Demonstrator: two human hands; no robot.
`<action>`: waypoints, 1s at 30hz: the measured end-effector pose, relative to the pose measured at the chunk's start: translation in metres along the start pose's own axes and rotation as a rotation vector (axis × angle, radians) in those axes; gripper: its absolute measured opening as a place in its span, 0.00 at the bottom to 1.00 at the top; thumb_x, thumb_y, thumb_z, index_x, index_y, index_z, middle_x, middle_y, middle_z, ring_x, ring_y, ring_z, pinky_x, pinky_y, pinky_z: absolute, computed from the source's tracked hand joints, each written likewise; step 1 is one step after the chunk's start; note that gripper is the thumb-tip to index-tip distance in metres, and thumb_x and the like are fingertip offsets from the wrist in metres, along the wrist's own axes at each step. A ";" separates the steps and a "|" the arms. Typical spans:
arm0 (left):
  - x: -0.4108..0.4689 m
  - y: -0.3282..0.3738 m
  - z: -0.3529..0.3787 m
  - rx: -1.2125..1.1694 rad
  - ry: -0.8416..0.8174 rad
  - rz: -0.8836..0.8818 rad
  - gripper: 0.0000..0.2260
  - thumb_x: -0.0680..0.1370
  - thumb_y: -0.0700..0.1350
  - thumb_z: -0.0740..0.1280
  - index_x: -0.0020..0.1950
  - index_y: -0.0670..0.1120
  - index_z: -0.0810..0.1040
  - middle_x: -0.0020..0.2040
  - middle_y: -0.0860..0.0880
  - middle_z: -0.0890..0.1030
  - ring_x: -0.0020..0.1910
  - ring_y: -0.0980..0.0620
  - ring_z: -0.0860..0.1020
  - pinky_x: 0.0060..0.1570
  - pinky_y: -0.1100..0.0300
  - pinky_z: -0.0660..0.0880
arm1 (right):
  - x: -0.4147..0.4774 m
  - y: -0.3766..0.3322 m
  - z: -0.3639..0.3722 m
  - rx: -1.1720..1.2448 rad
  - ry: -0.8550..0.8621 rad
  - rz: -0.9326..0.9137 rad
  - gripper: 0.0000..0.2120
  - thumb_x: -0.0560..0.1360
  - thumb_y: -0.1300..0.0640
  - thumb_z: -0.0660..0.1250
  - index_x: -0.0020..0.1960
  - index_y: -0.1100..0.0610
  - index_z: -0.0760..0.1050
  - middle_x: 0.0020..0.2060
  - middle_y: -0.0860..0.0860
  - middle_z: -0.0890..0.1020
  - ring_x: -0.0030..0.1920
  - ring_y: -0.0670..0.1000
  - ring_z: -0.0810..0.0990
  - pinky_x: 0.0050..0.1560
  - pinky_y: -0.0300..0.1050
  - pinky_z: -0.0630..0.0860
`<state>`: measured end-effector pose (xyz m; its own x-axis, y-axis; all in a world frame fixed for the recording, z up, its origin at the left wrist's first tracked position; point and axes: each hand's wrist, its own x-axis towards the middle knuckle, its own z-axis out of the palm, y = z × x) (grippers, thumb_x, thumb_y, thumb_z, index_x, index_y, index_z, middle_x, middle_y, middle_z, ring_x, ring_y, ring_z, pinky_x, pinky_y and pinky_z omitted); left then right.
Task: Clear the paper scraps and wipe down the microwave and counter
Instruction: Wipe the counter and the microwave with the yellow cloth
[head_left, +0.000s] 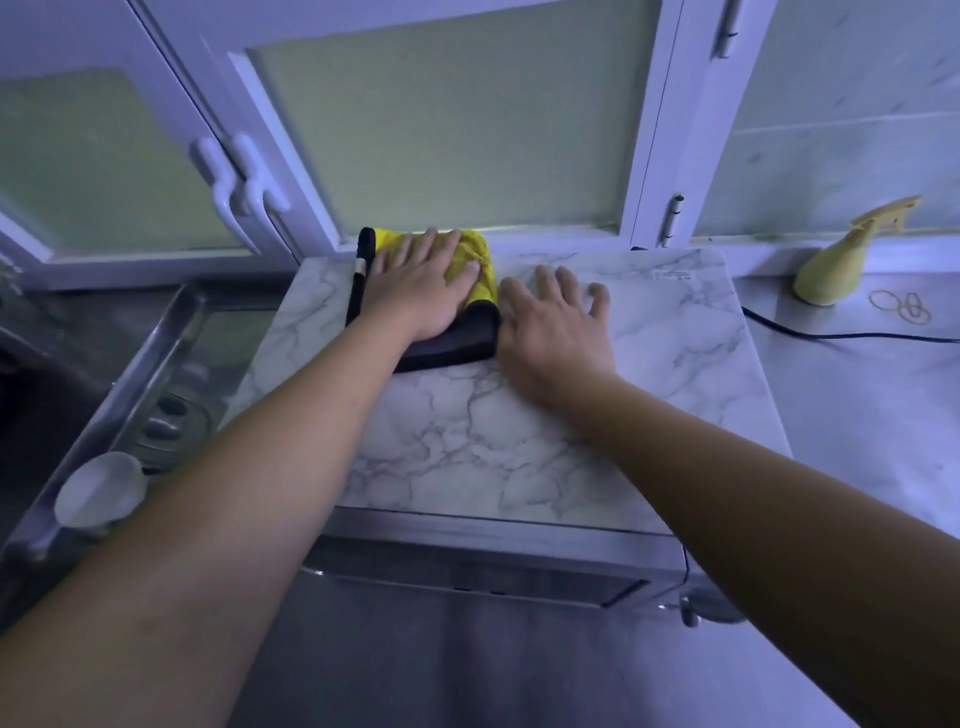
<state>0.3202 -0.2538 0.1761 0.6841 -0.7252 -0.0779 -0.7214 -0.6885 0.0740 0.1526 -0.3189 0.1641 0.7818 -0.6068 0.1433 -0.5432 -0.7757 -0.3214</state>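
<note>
While both bare forearms stretch forward from the near edge, the microwave (519, 467) sits below them on the counter (857, 405), its dark front nearest and its marble-patterned top facing up. At the near left runs the metal rim of a sink (156, 353). Farther along the top, the right hand (550, 332) lies flat on the bare marble surface with its fingers spread, just beside the cloth (480, 265). The left hand (415, 286) presses palm-down on that cloth, fingers straight and slightly apart. The cloth, yellow with a black side, lies folded at the far left of the microwave top. On the counter to the right, a black cable (831, 336) runs past some rubber bands (901, 306) and a yellow spray bottle (839, 262) by the wall. Behind everything stand white cabinet doors (441, 130) with frosted panes.
</note>
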 end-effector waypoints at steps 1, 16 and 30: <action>-0.007 0.000 0.000 -0.001 -0.001 -0.010 0.30 0.81 0.67 0.44 0.81 0.58 0.46 0.82 0.54 0.46 0.81 0.50 0.46 0.78 0.47 0.44 | -0.001 -0.001 -0.001 0.010 0.007 -0.001 0.15 0.80 0.52 0.51 0.64 0.51 0.70 0.73 0.58 0.67 0.76 0.60 0.57 0.73 0.65 0.52; -0.227 -0.025 0.022 0.001 0.019 -0.167 0.37 0.72 0.72 0.31 0.80 0.62 0.40 0.80 0.60 0.37 0.79 0.56 0.37 0.77 0.51 0.39 | -0.026 -0.006 -0.014 0.040 0.180 -0.685 0.20 0.76 0.47 0.68 0.62 0.59 0.79 0.67 0.58 0.78 0.74 0.61 0.69 0.71 0.61 0.62; -0.018 -0.106 -0.010 -0.098 -0.057 -0.310 0.31 0.80 0.67 0.45 0.81 0.57 0.45 0.82 0.54 0.44 0.81 0.49 0.45 0.78 0.45 0.46 | -0.008 -0.008 -0.002 0.016 -0.102 -0.485 0.26 0.78 0.37 0.57 0.72 0.47 0.67 0.73 0.48 0.68 0.78 0.54 0.57 0.75 0.56 0.49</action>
<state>0.3859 -0.1680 0.1799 0.8605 -0.4812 -0.1675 -0.4638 -0.8758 0.1335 0.1502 -0.3077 0.1677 0.9697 -0.1559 0.1878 -0.1052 -0.9613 -0.2548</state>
